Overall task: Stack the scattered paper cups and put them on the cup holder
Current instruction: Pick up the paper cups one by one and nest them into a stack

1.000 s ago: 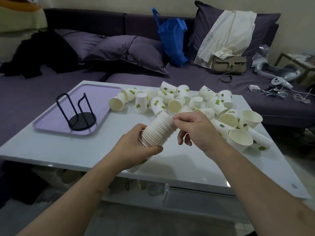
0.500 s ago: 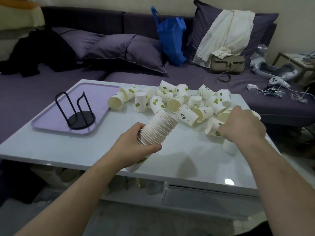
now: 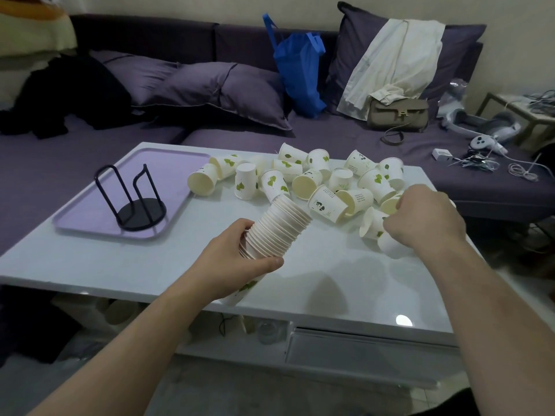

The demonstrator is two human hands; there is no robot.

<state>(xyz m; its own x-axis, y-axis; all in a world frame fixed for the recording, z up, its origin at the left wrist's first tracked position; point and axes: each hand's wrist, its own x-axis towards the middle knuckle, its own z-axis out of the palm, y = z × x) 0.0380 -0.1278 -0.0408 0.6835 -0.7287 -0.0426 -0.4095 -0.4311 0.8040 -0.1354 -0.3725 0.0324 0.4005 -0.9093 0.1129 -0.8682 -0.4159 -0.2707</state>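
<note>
We're mid-stack: on the white surface [image 3: 315, 283], left hand [image 3: 231, 262] wraps the nested stack [image 3: 277, 228], tilted, rims up and away from us. Right hand [image 3: 422, 219] is curled into the loose cups [image 3: 327, 184], likely pinching one; can't confirm the grip from here. To do it well we'd keep the stack mouth facing the incoming cup and seat it square. Cups are white paper with green leaf prints, lying every which way. Cup holder [image 3: 135, 199], black wire, stands bare on the purple tray [image 3: 90, 217], left.
</note>
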